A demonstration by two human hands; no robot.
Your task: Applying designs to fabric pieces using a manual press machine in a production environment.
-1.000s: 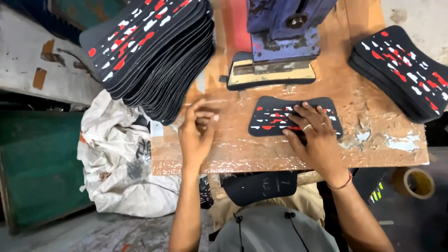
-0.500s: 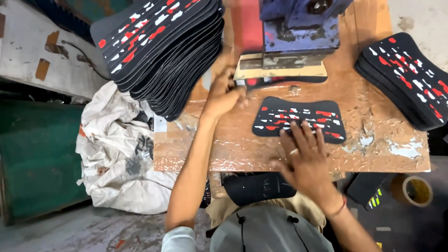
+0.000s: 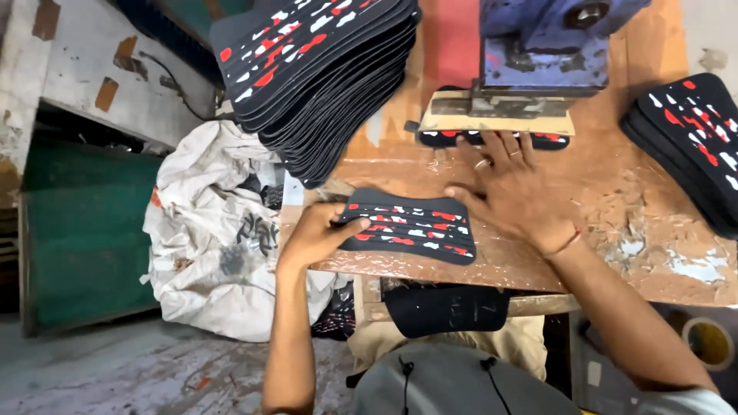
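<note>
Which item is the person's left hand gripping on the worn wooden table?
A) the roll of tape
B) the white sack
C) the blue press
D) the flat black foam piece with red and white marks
D: the left hand grips the left edge of the flat black foam piece with red and white marks lying on the worn wooden table.

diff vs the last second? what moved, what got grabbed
Left hand drew back from the big stack and now grips a patterned piece at the table's near edge. Right hand left the near piece and reached forward to the piece under the blue press. Both stacks and the white sack stayed put.
</note>
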